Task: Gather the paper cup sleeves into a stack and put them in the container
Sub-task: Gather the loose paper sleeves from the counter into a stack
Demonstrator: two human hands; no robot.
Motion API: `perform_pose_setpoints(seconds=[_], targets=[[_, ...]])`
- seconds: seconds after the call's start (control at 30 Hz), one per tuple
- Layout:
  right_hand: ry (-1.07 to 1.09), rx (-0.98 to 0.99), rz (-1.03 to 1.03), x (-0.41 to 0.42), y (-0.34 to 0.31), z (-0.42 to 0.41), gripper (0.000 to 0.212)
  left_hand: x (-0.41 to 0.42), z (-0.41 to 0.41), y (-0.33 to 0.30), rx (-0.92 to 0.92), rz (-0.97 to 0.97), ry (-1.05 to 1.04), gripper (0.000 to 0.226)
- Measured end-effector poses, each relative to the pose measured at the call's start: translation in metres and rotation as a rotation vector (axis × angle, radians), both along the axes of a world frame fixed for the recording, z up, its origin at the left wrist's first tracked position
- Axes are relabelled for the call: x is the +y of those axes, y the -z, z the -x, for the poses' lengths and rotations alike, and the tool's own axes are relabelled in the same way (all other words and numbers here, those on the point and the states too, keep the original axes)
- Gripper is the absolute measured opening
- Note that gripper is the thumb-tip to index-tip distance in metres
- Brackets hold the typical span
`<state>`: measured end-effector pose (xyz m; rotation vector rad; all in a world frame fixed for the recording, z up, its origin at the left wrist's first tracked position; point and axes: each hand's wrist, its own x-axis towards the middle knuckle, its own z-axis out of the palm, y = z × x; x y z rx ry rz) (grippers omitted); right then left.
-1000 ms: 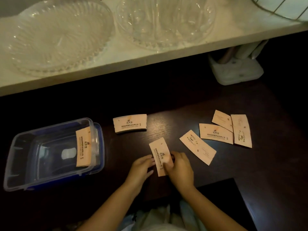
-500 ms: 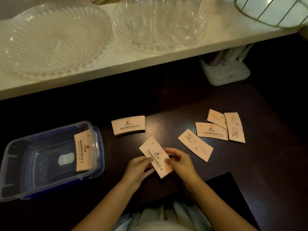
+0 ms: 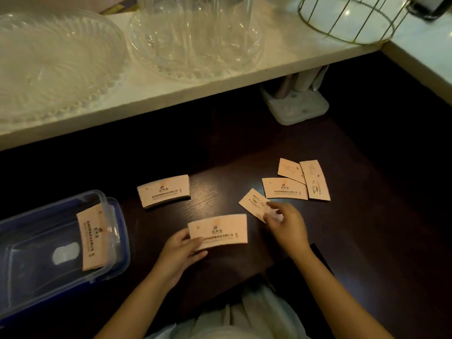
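Since a moment ago the right hand (image 3: 285, 222) has let go and now pinches a loose sleeve (image 3: 254, 203) just beyond the held sleeve (image 3: 217, 231), which the left hand (image 3: 182, 248) grips alone; gathering likely continues, the container (image 3: 117, 241) lying left.

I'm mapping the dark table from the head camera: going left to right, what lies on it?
Container with a sleeve leaning inside → stack of sleeves → sleeve in the left hand → sleeve under the right hand → cluster of three sleeves.
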<state>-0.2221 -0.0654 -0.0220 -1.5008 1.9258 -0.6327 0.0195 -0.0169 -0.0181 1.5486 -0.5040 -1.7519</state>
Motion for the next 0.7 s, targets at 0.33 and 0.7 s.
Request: perform_pose_setpoints(seconds=[0.33, 0.7], targets=[[-0.245, 0.37, -0.109, -0.022, 0.026, 0.031, 0.037, -0.014, 0.013, -0.004, -0.014, -0.034, -0.227, 0.02], [-0.572, 0.098, 0.705, -0.049, -0.035, 0.047, 0.016, -0.031, 0.063, -0.029, 0.041, 0.044, -0.258, 0.022]])
